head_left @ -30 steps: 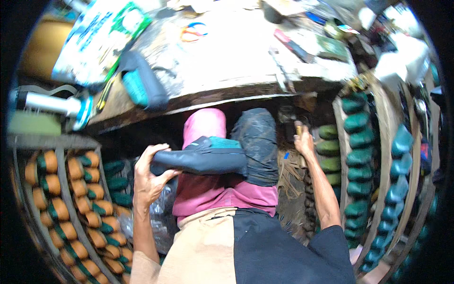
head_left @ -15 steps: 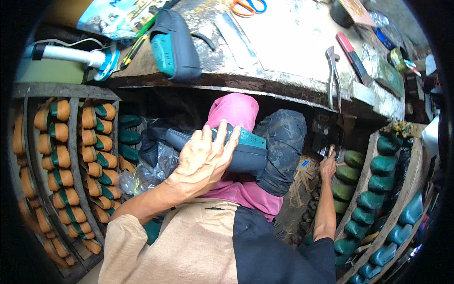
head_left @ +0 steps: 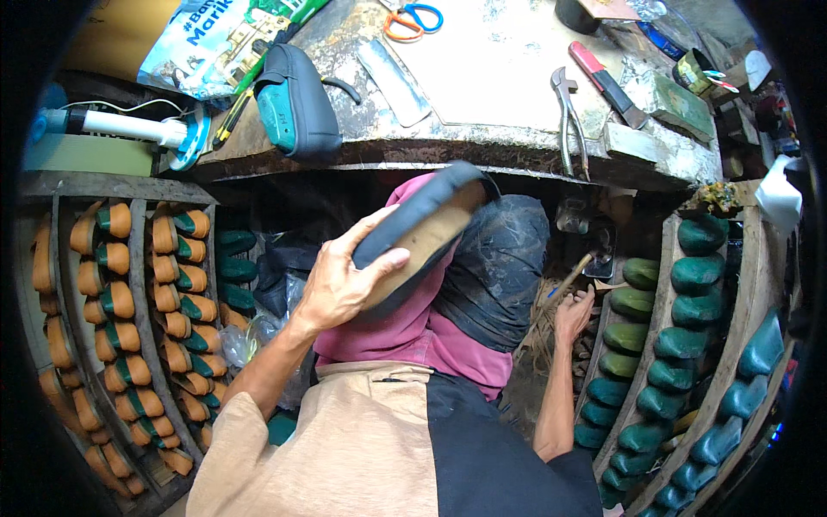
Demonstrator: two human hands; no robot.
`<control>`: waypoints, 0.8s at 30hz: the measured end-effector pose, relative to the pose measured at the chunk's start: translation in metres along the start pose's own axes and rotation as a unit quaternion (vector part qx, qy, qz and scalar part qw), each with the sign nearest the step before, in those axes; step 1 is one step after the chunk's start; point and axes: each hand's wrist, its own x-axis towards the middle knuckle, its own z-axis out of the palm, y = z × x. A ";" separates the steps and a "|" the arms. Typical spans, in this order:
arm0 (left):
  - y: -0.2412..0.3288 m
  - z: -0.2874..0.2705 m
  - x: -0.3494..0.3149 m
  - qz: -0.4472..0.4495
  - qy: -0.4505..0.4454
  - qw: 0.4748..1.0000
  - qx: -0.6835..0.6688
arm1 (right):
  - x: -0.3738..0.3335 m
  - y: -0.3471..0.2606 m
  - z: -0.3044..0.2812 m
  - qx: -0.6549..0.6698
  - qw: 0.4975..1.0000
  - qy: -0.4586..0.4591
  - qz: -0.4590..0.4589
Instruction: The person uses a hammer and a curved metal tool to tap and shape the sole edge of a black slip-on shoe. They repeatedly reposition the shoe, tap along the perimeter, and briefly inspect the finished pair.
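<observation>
Racks [head_left: 121, 183] flank the person. The left hand [head_left: 340, 280] clamps a shoe [head_left: 431, 231] over the lap, thumb on its sole; it looks light, firm-soled, best held round the sides. The right hand [head_left: 572, 317] curls by a stick [head_left: 575, 272]; I cannot tell whether it grips. Pliers [head_left: 563, 86] lie on the worn bench [head_left: 508, 153].

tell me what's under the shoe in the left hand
Pink trousers and a dark-clothed knee show around the shoe; what lies directly beneath is covered by it and the left hand, so cannot be seen.
</observation>
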 end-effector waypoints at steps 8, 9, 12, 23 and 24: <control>-0.034 0.052 -0.029 -0.040 -0.057 0.971 -0.228 | -0.025 -0.083 -0.031 0.213 0.977 -0.012 0.011; -0.041 0.062 -0.028 -0.001 -0.074 0.986 -0.151 | -0.024 -0.100 -0.037 0.209 0.977 -0.014 -0.026; -0.064 0.083 -0.026 0.071 -0.100 0.992 -0.031 | -0.015 -0.164 -0.058 0.267 0.959 -0.031 -0.093; -0.122 0.074 0.001 0.119 -0.151 0.964 -0.183 | 0.095 -0.381 -0.105 -0.232 0.918 0.042 -0.319; -0.122 0.074 -0.001 0.108 -0.137 0.970 -0.168 | 0.100 -0.389 -0.103 -0.241 0.924 0.011 -0.298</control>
